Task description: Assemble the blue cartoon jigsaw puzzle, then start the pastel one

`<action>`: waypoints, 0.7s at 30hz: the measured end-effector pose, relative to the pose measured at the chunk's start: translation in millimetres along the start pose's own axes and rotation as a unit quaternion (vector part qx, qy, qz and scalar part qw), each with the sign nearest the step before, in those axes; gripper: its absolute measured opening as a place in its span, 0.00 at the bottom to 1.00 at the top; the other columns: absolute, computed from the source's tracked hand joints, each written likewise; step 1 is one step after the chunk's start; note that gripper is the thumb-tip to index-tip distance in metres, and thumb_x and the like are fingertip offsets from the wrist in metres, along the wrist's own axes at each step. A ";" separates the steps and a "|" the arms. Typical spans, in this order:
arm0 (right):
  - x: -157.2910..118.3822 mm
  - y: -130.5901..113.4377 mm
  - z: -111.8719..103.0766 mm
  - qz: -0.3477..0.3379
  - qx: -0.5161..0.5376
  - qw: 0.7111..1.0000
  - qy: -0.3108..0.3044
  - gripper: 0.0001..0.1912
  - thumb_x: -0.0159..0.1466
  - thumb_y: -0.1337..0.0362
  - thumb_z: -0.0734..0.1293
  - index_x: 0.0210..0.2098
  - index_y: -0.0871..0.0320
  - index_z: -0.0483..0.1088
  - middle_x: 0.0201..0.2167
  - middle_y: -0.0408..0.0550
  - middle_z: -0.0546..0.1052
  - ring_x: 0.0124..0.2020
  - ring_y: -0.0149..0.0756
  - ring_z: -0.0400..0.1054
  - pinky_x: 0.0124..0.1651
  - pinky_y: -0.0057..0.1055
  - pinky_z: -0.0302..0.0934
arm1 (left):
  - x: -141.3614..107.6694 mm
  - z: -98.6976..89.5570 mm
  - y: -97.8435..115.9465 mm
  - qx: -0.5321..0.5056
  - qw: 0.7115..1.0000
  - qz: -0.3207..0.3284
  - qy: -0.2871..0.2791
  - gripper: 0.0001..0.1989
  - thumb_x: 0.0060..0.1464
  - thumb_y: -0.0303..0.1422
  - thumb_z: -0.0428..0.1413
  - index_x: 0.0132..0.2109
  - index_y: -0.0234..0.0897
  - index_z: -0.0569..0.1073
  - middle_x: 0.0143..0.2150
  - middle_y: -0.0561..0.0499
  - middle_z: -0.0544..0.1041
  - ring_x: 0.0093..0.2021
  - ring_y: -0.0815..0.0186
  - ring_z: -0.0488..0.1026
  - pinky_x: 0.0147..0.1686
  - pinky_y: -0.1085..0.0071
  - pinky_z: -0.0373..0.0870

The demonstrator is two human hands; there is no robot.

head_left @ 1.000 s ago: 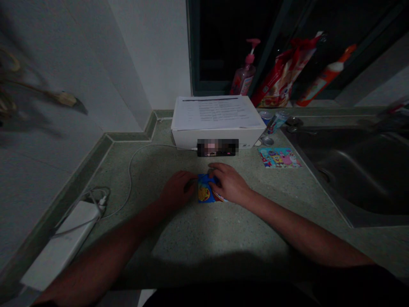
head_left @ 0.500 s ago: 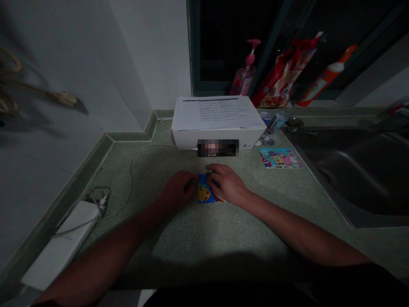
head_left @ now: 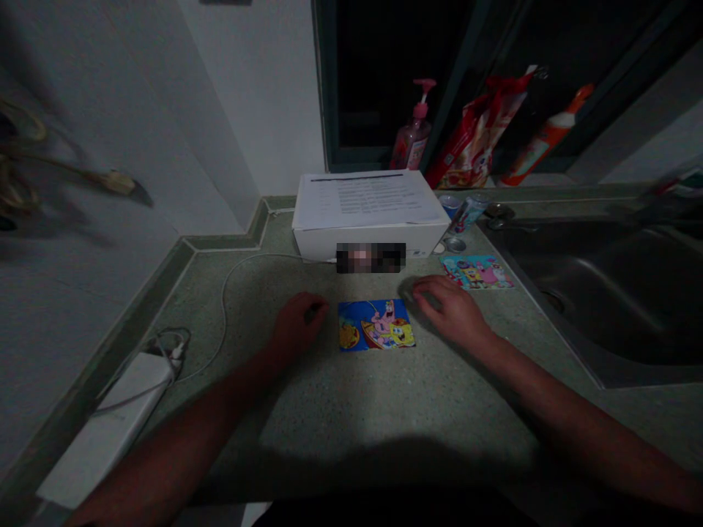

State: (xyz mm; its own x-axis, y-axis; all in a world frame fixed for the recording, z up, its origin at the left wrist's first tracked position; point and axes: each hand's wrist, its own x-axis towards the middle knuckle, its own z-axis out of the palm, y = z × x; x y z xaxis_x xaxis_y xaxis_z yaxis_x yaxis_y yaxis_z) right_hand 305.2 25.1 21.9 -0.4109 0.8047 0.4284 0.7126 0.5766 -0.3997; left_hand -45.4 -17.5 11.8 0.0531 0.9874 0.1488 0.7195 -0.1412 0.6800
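A blue cartoon picture card, with a pink and a yellow figure in a boat, lies flat on the speckled green counter. To its left is my left hand, loosely curled, with a gap between thumb and fingers and nothing visible inside. Just past the card's right edge, my right hand has its thumb and fingers apart and holds nothing. Neither hand touches the card. Beyond my right hand lies a second cartoon card, turquoise, near the sink.
A white box topped with a printed sheet stands behind, a blurred dark object at its front. Left is a white power strip with a cable. On the right is a steel sink. A pump bottle stands by the window.
My right hand has come off the blue card and moved right, uncovering its picture. My left hand has hardly moved. The view has shifted slightly.
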 end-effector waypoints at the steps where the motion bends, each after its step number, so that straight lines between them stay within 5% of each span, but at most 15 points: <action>1: -9.9 7.0 -3.3 0.007 -0.009 1.000 -0.013 0.11 0.75 0.61 0.63 0.43 0.51 0.79 0.45 0.53 0.84 0.49 0.52 0.80 0.55 0.56 0.75 | 1.5 -0.1 -1.8 -0.005 1.000 -0.013 0.010 0.09 0.63 0.40 0.54 0.41 0.45 0.78 0.42 0.47 0.84 0.45 0.53 0.81 0.51 0.51 0.79; 7: -47.6 30.4 -8.4 0.011 -0.043 0.998 -0.050 0.11 0.73 0.62 0.65 0.47 0.52 0.80 0.52 0.58 0.83 0.55 0.56 0.79 0.59 0.57 0.75 | 11.1 -1.5 -9.2 -0.029 0.996 -0.070 0.043 0.10 0.63 0.40 0.56 0.41 0.41 0.78 0.42 0.47 0.85 0.44 0.54 0.82 0.51 0.55 0.79; 21: -40.2 23.0 -1.1 0.001 -0.038 0.997 -0.065 0.13 0.72 0.62 0.65 0.50 0.55 0.80 0.54 0.59 0.82 0.56 0.55 0.78 0.61 0.58 0.74 | 13.0 0.2 -10.3 -0.032 0.996 -0.069 0.049 0.11 0.63 0.40 0.57 0.42 0.39 0.80 0.42 0.47 0.86 0.43 0.57 0.82 0.50 0.60 0.79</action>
State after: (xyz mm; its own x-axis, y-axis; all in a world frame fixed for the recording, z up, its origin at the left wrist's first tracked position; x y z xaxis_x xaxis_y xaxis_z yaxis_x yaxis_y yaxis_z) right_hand 338.8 5.8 -3.6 -0.4757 0.8206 0.3167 0.7525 0.5661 -0.3365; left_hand -52.1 -3.3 6.6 -0.1140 0.9865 0.1174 0.6692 -0.0111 0.7430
